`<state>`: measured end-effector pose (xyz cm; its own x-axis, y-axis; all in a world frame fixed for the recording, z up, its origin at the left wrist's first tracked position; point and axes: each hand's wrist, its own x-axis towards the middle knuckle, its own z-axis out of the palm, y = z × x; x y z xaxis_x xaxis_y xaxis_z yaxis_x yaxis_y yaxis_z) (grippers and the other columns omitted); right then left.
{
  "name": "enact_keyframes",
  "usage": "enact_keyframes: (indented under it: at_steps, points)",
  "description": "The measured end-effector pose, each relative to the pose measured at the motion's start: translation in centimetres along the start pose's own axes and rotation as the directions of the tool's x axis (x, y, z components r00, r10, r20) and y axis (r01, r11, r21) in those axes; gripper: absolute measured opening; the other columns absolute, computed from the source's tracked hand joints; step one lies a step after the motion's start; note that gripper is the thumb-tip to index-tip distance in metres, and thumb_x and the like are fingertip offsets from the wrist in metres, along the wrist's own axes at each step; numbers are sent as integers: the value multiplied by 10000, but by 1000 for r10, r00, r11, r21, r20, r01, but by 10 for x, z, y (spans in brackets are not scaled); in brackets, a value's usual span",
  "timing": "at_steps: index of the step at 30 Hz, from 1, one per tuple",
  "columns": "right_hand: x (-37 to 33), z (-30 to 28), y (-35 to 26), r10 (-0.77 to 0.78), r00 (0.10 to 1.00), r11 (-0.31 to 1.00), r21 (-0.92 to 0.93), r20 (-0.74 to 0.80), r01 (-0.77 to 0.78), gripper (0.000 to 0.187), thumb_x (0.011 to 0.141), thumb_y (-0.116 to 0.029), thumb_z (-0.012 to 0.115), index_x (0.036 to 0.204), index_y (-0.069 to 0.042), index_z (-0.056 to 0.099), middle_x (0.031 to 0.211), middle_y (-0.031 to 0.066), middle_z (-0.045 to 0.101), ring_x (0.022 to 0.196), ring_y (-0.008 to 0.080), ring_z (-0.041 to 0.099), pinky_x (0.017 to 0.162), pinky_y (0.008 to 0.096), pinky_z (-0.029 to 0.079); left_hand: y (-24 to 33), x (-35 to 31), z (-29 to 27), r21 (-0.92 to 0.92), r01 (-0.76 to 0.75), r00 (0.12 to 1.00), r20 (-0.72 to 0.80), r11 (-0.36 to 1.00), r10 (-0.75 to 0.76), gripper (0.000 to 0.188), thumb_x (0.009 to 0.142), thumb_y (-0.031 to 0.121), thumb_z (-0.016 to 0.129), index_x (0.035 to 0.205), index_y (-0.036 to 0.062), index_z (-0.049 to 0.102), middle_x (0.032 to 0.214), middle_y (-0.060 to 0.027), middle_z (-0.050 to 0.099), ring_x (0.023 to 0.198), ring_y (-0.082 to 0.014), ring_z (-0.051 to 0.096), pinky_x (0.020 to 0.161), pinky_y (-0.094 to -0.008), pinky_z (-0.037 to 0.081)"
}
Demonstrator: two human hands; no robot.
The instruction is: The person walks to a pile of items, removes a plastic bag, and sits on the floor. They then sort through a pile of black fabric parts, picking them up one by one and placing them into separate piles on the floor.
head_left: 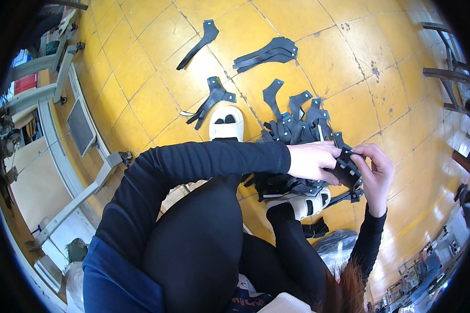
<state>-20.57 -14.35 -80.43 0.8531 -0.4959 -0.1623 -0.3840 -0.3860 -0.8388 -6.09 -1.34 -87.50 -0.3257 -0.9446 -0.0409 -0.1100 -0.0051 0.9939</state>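
Note:
My left hand (314, 163) reaches across from the left, its fingers closed on a bundle of black strap pieces (348, 168) with small pale tags. On the bundle's other side, my right hand (377, 169) pinches its upper edge between thumb and fingers. Beneath both hands lies a loose heap of similar black strap pieces (283, 131), several with forked ends and small white marks. The hands and the bundle hide part of the heap. Farther off on the floor are a forked black piece (214, 100), a fanned stack (271, 53) and a single curved piece (202, 43).
Yellow floor tiles (156, 96) spread around the heap. My feet wear pale sandals (234, 116), one beside the heap and one against it. A metal-framed workbench with a treadle (81, 127) stands left. Dark stool legs (446, 76) stand right; a clear plastic bag (337, 246) lies near my right arm.

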Motion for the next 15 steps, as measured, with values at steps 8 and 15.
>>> enact_keyframes:
  at_steps: [8, 15]
  points:
    - [7, 23, -3, -65, 998, 994, 83, 9, 65, 260, 784, 32, 552, 1029, -1, 629, 1177, 122, 551, 993, 212, 558, 850, 310, 444, -22, -15, 6, -120, 171, 962, -195, 978, -192, 253, 934, 253, 563, 1088, 73, 652, 1081, -135, 604, 1054, -299, 574, 923, -377, 438]
    - [-7, 38, 8, -9, 998, 1000, -27, 62, 11, 237, 751, -46, 717, 940, 58, 618, 1270, 153, 513, 1048, 275, 562, 915, 339, 449, -36, -25, 7, -127, 208, 954, -192, 970, -230, 317, 937, 305, 557, 1109, 51, 637, 1065, -158, 594, 1038, -313, 562, 916, -384, 432]
